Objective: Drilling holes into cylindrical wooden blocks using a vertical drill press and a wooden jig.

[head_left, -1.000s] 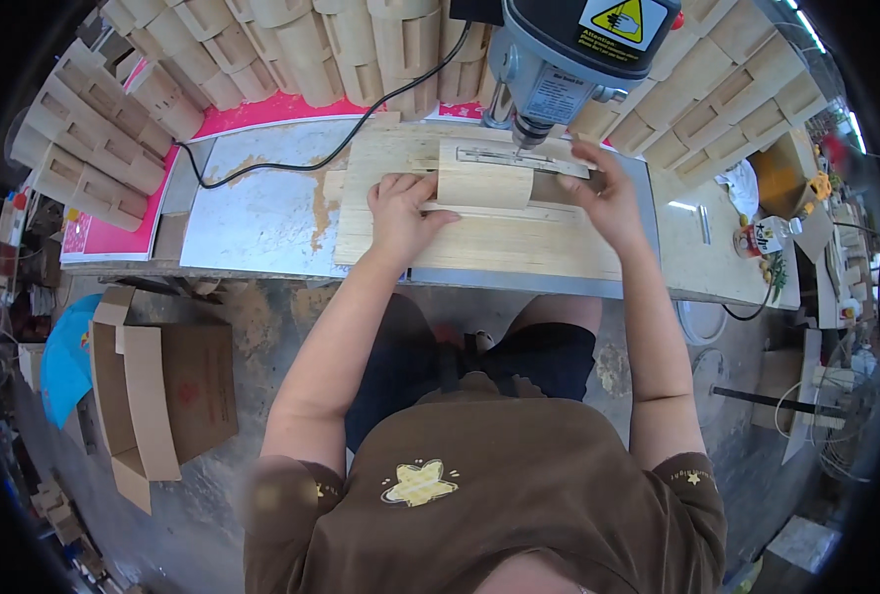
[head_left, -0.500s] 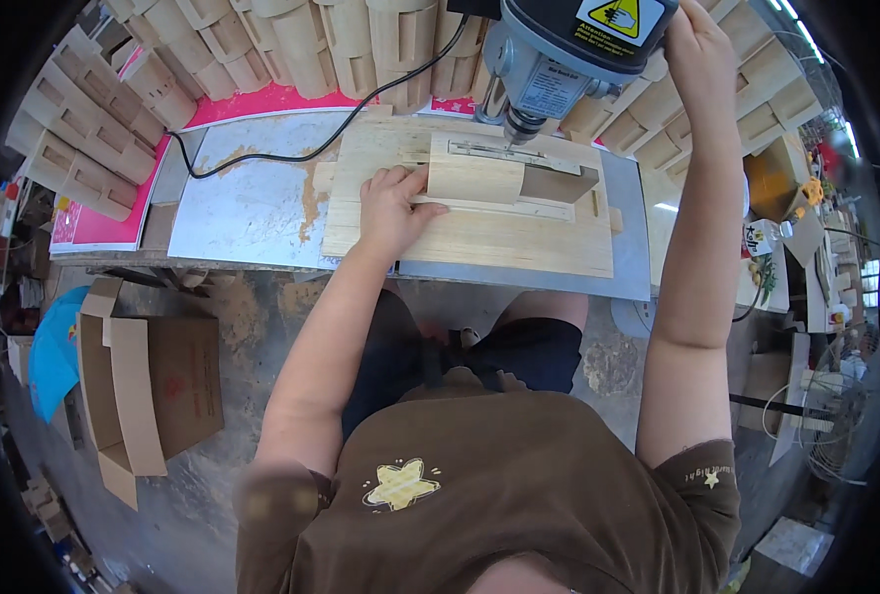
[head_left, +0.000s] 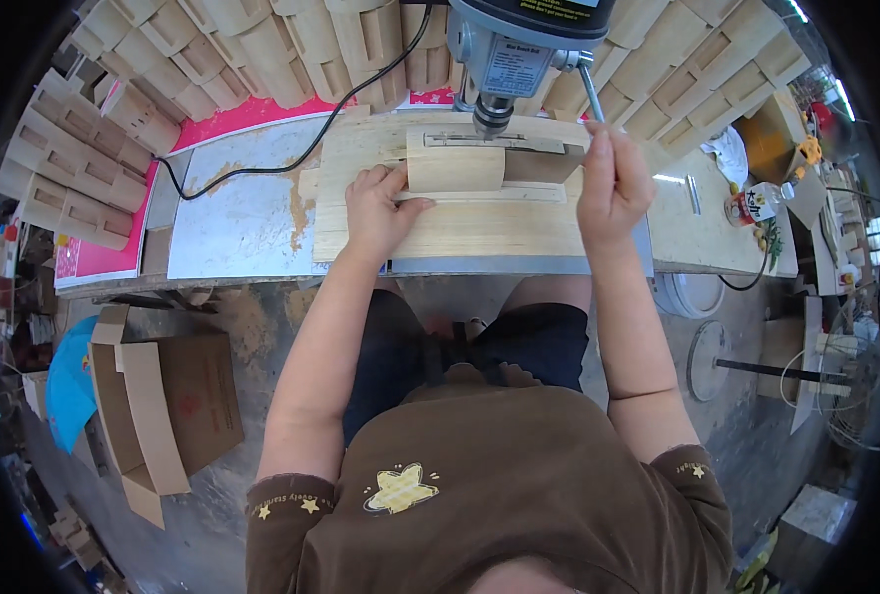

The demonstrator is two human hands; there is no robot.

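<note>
A workshop floor shows below the desk [head_left: 242, 269], with an empty carton [head_left: 200, 391] standing on it to the left. A flat board [head_left: 469, 238] lies across the middle of the desk, near its front edge.

The left hand [head_left: 376, 212] rests on the board's left part, as it did a moment ago. Its thumb and index are apart: the index seems to touch the left end of the wood block [head_left: 457, 170], and the thumb lies along the near side. The block sits on the board's far half, its length running left to right.

The right hand [head_left: 616, 186] has changed most. Half a second ago it was high beside the drill [head_left: 515, 61]; now it is lower, over the board's right end, its fingers curled together around the tip of the lever [head_left: 590, 91]. The lever now points down toward the person, so I judge that the drill is being fed down to the block. The chuck [head_left: 493, 115] stands over the block's far side; whether the bit touches wood, I cannot tell.

Beyond, stacked wood pieces [head_left: 371, 54] line the desk's far edge.
</note>
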